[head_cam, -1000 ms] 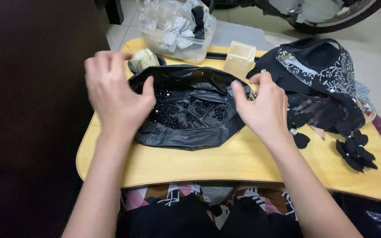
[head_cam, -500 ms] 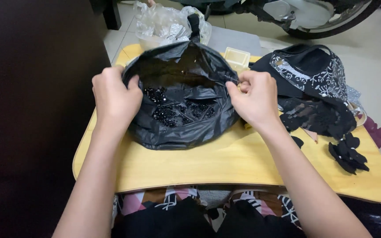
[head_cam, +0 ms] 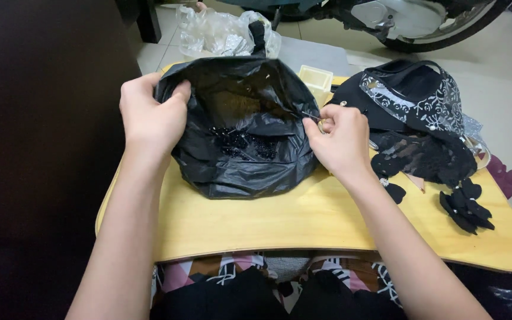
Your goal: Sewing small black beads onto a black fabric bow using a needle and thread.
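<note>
A black plastic bag [head_cam: 241,127] is held open by the left hand [head_cam: 149,118] and right hand [head_cam: 339,139] on a wooden tray [head_cam: 303,222]; black beads [head_cam: 244,142] are seen inside.

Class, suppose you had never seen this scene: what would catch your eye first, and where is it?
First the black plastic bag at the middle of the wooden lap table, held open at its rim by the left hand and right hand, black beads glinting inside. To its right lies a heap of black lace fabric.

Both hands [head_cam: 149,115] [head_cam: 339,139] forward, fingers curled in pinching grips
</note>
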